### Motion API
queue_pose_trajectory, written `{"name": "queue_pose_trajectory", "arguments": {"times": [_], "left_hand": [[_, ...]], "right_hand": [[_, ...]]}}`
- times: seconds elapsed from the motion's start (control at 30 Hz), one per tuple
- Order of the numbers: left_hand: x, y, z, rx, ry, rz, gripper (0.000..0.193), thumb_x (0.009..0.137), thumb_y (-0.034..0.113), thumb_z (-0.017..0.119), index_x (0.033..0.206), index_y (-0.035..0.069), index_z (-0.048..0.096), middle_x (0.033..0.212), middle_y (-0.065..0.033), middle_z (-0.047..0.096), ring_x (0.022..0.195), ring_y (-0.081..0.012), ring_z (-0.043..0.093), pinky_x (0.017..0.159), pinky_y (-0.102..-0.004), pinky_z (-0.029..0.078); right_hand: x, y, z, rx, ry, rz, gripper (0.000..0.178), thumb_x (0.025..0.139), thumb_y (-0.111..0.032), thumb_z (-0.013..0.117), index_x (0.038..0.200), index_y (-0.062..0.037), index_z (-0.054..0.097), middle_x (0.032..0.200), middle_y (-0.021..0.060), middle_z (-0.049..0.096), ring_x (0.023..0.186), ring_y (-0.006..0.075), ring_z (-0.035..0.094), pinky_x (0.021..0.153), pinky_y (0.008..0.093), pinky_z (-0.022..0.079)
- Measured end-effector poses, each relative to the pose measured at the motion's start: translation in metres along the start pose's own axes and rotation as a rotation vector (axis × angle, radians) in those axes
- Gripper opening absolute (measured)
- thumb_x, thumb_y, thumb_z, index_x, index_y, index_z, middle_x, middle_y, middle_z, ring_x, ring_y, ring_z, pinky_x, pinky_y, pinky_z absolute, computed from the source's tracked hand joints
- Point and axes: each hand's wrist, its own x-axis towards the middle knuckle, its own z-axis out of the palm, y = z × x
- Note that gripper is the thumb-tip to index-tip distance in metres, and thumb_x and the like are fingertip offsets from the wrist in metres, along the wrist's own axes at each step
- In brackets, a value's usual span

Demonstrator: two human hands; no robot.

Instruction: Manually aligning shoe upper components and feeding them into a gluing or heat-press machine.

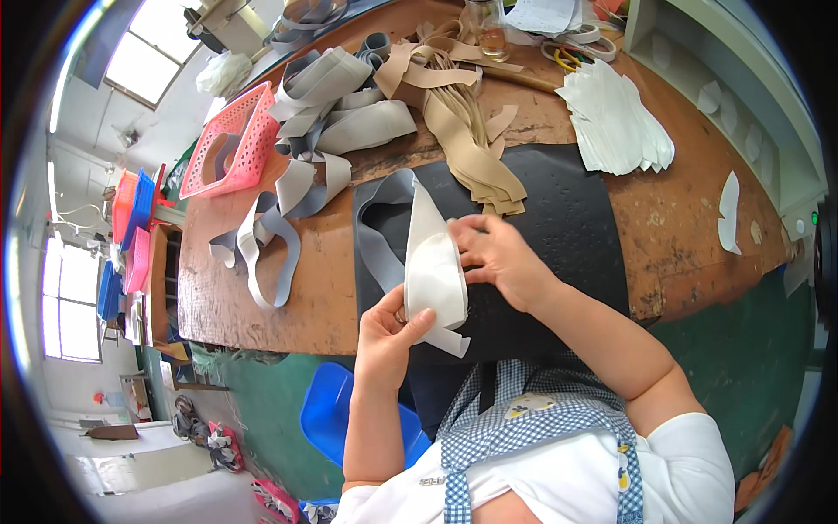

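1. We judge the work to be partway: the white-and-grey strip point(434, 272) is up in our hands, its wide white part gathered into overlapping layers.
2. What looks unfinished to us is the rest of it – a grey loop hangs open on the left, and a short end sticks out loose below.
3. Around it, the tan strips point(476, 162), the grey rolls point(367, 127) and the fanned white pieces point(611, 122) lie apart from both hands.
4. The strip is over the black mat point(572, 227), near the bench edge; its white face is smooth and pale, its loop dull blue-grey.
5. Our left hand point(390, 330) clamps the strip's lower left side, thumb on the white face, the other fingers partly hidden behind.
6. Our right hand point(506, 262) is at the strip's right edge, fingers bent and slightly apart – whether they pinch it, we cannot tell.
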Motion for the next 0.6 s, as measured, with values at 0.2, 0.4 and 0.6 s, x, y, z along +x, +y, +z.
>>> {"name": "queue_pose_trajectory", "arguments": {"times": [0.2,0.4,0.6], "left_hand": [[-0.005,-0.008,0.0,0.104,0.02,-0.03,0.037,0.09,0.006,0.074,0.121,-0.009,0.063,0.101,-0.0062,0.072,0.088,-0.0079,0.065,0.082,-0.023,0.052],[-0.002,0.015,-0.012,0.509,0.077,0.049,0.024,0.086,0.005,0.078,0.105,-0.007,0.07,0.086,-0.0046,0.072,0.079,-0.0059,0.065,0.072,-0.0209,0.051],[0.012,0.053,-0.005,1.264,-0.182,0.438,0.035,0.071,0.011,0.085,0.099,-0.001,0.068,0.08,-0.0112,0.066,0.076,-0.0248,0.065,0.071,-0.0332,0.052]], "right_hand": [[0.022,0.001,-0.001,-0.19,-0.028,-0.278,0.076,0.073,0.001,0.085,0.136,0.0019,0.042,0.104,0.0135,0.07,0.091,0.0203,0.069,0.078,0.0331,0.057],[0.022,-0.018,-0.026,-0.228,0.119,-0.27,0.072,0.075,-0.004,0.085,0.134,0.0041,0.044,0.093,0.0103,0.07,0.082,0.0183,0.07,0.066,0.0313,0.058],[-0.032,-0.044,-0.006,-1.191,-0.255,-0.977,0.074,0.074,-0.003,0.08,0.139,-0.0046,0.045,0.126,0.0142,0.063,0.118,0.0326,0.061,0.111,0.0468,0.042]]}}
